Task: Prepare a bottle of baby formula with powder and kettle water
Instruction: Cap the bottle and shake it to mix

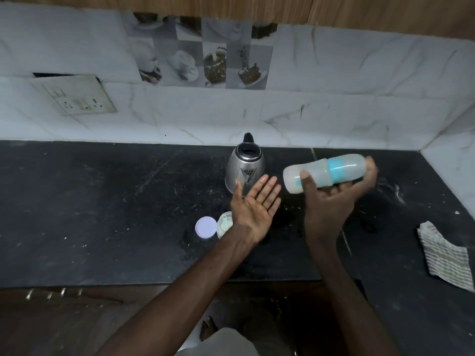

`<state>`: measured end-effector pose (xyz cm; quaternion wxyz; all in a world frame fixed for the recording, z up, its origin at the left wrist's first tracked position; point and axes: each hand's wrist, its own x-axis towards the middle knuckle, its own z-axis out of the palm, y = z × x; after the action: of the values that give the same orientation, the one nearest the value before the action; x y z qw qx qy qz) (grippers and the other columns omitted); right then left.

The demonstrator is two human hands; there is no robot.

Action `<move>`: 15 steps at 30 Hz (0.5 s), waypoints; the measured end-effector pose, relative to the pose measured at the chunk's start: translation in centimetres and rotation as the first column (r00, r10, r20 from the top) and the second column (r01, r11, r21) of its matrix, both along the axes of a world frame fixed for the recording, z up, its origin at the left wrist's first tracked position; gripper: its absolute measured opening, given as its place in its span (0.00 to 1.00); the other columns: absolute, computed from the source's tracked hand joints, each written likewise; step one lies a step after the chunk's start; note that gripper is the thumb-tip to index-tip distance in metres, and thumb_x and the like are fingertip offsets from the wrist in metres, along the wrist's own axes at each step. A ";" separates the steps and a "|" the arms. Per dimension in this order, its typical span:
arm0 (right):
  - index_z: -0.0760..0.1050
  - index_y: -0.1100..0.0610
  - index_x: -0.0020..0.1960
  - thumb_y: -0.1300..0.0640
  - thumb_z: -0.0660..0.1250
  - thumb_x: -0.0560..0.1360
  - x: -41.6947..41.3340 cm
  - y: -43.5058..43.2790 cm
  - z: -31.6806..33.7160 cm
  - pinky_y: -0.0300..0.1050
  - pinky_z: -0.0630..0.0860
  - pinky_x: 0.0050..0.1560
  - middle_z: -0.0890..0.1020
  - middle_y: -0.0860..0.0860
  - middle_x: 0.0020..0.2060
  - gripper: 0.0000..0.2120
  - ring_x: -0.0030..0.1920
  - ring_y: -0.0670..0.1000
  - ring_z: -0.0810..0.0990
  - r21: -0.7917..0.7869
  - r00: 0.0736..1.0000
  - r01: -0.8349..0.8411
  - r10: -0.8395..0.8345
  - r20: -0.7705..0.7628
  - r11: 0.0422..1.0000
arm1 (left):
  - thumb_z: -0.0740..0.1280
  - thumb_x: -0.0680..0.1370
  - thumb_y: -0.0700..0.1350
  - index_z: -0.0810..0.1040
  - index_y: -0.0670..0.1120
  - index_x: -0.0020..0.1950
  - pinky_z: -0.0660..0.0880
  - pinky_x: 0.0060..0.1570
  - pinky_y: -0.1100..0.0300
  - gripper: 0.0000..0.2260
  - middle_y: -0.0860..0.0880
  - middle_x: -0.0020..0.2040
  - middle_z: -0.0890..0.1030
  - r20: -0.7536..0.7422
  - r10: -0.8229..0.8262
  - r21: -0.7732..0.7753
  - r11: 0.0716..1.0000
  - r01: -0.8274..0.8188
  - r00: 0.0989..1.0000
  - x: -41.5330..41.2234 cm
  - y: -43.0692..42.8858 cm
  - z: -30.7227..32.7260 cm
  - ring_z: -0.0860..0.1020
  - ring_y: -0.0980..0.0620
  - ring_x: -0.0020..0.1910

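Observation:
My right hand (331, 196) grips a translucent baby bottle (325, 173) with a blue collar, held almost horizontal above the black counter (102, 214), one end pointing left. It looks blurred and holds milky liquid. My left hand (257, 204) is open, palm up, just left of the bottle and not touching it. A steel kettle (245, 165) with a black handle stands behind my left hand, lid open. A small powder container (224, 224) sits partly hidden under my left wrist, with its pale round lid (206, 227) lying beside it.
A folded striped cloth (447, 258) lies at the counter's right front edge. A socket plate (77, 96) is on the tiled wall at the left. The wall corner closes in on the right. My bare foot (209, 328) shows below the counter edge.

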<state>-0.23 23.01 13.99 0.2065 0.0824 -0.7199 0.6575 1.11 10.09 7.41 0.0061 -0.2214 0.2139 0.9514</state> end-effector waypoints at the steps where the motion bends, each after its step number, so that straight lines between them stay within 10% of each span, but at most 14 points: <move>1: 0.56 0.33 0.78 0.51 0.81 0.68 0.0 -0.6 0.6 0.42 0.86 0.52 0.80 0.37 0.62 0.49 0.58 0.41 0.85 0.074 1.000 -0.017 0.018 -0.002 0.997 | 0.56 0.80 0.68 0.77 0.43 0.73 0.67 0.77 0.47 0.34 0.42 0.67 0.82 0.000 0.000 0.029 1.000 0.000 1.000 0.2 0.1 -0.1 0.78 0.44 0.69; 4: 0.57 0.37 0.80 0.51 0.83 0.66 -0.1 -0.3 0.8 0.34 0.84 0.49 0.81 0.38 0.59 0.51 0.53 0.39 0.85 0.311 0.994 -0.108 0.098 0.049 0.944 | 0.57 0.80 0.68 0.76 0.42 0.73 0.67 0.76 0.46 0.34 0.40 0.66 0.82 0.035 -0.001 0.023 1.000 0.000 0.999 0.0 0.7 -0.3 0.78 0.41 0.69; 7: 0.55 0.44 0.82 0.55 0.82 0.69 -1.4 0.6 0.7 0.41 0.85 0.56 0.80 0.37 0.63 0.51 0.59 0.40 0.85 -0.093 0.993 0.111 -0.108 0.041 0.989 | 0.56 0.80 0.68 0.78 0.44 0.71 0.66 0.77 0.48 0.34 0.44 0.68 0.82 -0.003 -0.012 -0.014 1.000 0.012 1.000 -0.2 0.4 -0.2 0.78 0.45 0.70; 11: 0.57 0.44 0.81 0.53 0.82 0.68 1.0 -0.5 -0.3 0.35 0.82 0.53 0.81 0.37 0.58 0.49 0.55 0.40 0.85 0.242 0.986 -0.075 0.035 0.164 0.967 | 0.57 0.81 0.68 0.78 0.42 0.70 0.74 0.70 0.45 0.33 0.39 0.69 0.80 0.009 -0.012 0.061 0.998 0.012 1.000 -0.1 0.9 -0.4 0.77 0.40 0.70; 15: 0.56 0.42 0.79 0.50 0.81 0.68 0.2 -0.1 0.5 0.46 0.86 0.56 0.79 0.28 0.59 0.48 0.57 0.35 0.83 -0.033 0.981 0.167 -0.162 0.107 0.986 | 0.56 0.80 0.68 0.77 0.44 0.72 0.72 0.72 0.49 0.33 0.43 0.69 0.81 -0.009 0.000 0.005 1.000 0.000 1.000 -0.4 0.5 -0.1 0.79 0.45 0.69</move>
<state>-0.01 22.89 14.45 0.2238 -0.0161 -0.7203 0.6563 0.70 10.56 7.26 0.0057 -0.2172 0.2117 0.9529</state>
